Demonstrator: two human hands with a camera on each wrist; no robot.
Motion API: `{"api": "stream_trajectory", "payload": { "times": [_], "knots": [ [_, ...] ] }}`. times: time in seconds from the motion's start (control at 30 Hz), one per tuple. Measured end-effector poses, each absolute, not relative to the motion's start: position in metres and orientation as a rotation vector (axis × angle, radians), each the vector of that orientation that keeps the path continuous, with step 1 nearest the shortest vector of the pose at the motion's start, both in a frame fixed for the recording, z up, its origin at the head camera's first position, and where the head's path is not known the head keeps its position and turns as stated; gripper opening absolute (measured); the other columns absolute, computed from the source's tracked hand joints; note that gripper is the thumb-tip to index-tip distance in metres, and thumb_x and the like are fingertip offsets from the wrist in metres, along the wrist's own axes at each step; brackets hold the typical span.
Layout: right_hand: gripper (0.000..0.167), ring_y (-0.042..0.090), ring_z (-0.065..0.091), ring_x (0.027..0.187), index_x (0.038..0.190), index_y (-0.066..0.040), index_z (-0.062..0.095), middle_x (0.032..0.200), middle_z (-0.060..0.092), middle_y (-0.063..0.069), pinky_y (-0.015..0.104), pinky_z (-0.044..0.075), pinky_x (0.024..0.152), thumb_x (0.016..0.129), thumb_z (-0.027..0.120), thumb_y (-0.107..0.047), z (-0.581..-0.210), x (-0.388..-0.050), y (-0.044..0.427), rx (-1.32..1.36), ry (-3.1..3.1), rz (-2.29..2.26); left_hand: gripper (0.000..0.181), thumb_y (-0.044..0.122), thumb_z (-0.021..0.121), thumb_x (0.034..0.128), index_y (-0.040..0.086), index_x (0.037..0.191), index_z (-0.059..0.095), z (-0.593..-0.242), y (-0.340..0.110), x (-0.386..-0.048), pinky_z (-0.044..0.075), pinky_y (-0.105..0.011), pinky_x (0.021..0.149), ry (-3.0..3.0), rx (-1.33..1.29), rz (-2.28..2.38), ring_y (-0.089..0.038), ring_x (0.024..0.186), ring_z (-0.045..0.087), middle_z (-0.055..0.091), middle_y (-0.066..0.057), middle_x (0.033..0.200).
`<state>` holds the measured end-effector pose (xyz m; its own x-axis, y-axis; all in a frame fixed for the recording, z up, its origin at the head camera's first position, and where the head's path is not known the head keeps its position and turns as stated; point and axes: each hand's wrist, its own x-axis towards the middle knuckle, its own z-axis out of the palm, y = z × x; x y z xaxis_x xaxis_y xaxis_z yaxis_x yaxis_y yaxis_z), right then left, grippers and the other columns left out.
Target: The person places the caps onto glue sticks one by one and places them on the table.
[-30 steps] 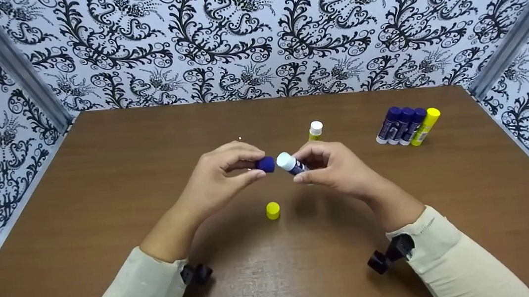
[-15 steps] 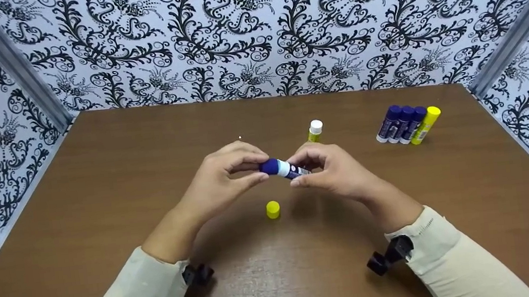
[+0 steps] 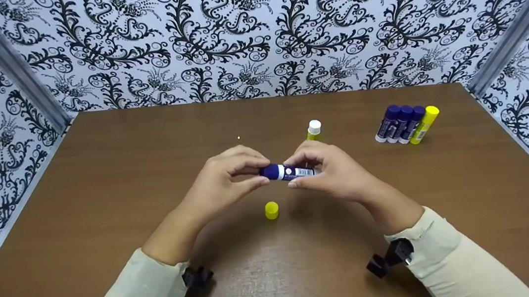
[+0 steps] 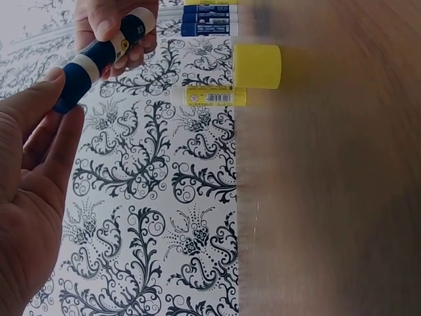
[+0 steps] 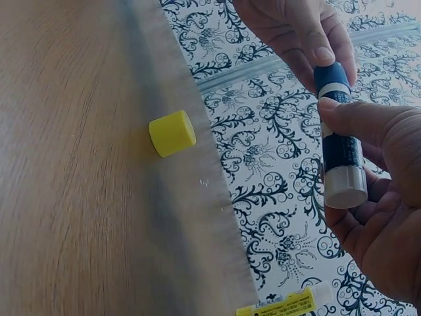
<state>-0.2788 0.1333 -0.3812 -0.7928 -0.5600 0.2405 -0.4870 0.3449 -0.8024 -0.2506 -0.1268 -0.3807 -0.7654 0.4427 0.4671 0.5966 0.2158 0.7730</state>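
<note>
My left hand (image 3: 224,188) pinches the dark blue cap (image 3: 271,171) of a glue stick between thumb and fingertips. The glue stick's blue and white barrel (image 5: 342,150) lies between the thumb and fingers of my right hand (image 3: 339,172). Cap and barrel are in line, with a white band showing between them; the stick is held above the table, nearly level in the head view. A loose yellow cap (image 3: 271,210) stands on the table in front of the hands. Just beyond my right hand is a yellow glue stick with a white top (image 3: 314,128), its lower part hidden in the head view.
At the back right, several capped blue glue sticks (image 3: 400,124) stand in a row beside a yellow glue stick (image 3: 424,125). A patterned wall (image 3: 251,35) rises behind the brown table (image 3: 167,129). A tiny white speck (image 3: 238,137) lies beyond the left hand.
A second ago the blue cap and the barrel's white end were apart; the two came together, and the white band has since become narrower. The barrel has turned closer to level.
</note>
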Motion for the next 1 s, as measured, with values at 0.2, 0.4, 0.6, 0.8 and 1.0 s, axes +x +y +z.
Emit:
{"api": "stream_trajectory", "payload": {
  "times": [0.2, 0.4, 0.6, 0.8, 1.0],
  "knots": [
    [0.027, 0.020, 0.062, 0.095, 0.110, -0.015, 0.078, 0.100, 0.066, 0.003, 0.026, 0.053, 0.084, 0.085, 0.087, -0.013, -0.3805, -0.2760, 0.1314, -0.995, 2.505, -1.449, 0.029, 0.004, 0.080, 0.0885, 0.000, 0.117, 0.076, -0.3823, -0.1252, -0.2495, 0.062, -0.030, 0.095, -2.357, -1.012, -1.601, -0.023, 0.106, 0.073, 0.071, -0.013, 0.114],
    [0.028, 0.020, 0.059, 0.093, 0.109, -0.019, 0.080, 0.097, 0.064, 0.001, 0.027, 0.052, 0.080, 0.083, 0.089, -0.018, -0.3754, -0.2732, 0.1319, -1.009, 2.555, -1.435, 0.028, 0.002, 0.080, 0.0878, 0.002, 0.116, 0.077, -0.3802, -0.1232, -0.2479, 0.062, -0.027, 0.093, -2.349, -1.013, -1.515, -0.020, 0.106, 0.072, 0.073, -0.009, 0.113],
    [0.028, 0.019, 0.058, 0.089, 0.108, -0.021, 0.082, 0.094, 0.066, -0.001, 0.029, 0.049, 0.075, 0.081, 0.090, -0.020, -0.3750, -0.2706, 0.1355, -0.993, 2.586, -1.396, 0.028, 0.006, 0.081, 0.0882, 0.003, 0.116, 0.078, -0.3821, -0.1211, -0.2451, 0.062, -0.028, 0.092, -2.375, -1.012, -1.413, -0.020, 0.104, 0.072, 0.075, -0.007, 0.112],
    [0.026, 0.020, 0.061, 0.090, 0.109, -0.018, 0.082, 0.096, 0.068, -0.001, 0.026, 0.052, 0.076, 0.084, 0.088, -0.018, -0.3749, -0.2737, 0.1389, -1.009, 2.540, -1.390, 0.028, 0.005, 0.082, 0.0875, 0.002, 0.115, 0.079, -0.3807, -0.1174, -0.2456, 0.063, -0.031, 0.090, -2.378, -1.021, -1.389, -0.021, 0.104, 0.072, 0.076, -0.008, 0.111],
    [0.024, 0.018, 0.061, 0.088, 0.108, -0.017, 0.082, 0.096, 0.068, 0.000, 0.022, 0.052, 0.072, 0.084, 0.087, -0.017, -0.3738, -0.2747, 0.1394, -1.035, 2.483, -1.404, 0.028, 0.004, 0.082, 0.0864, 0.002, 0.114, 0.079, -0.3807, -0.1169, -0.2435, 0.064, -0.032, 0.087, -2.353, -1.029, -1.406, -0.019, 0.101, 0.073, 0.076, -0.008, 0.110]
  ]
}}
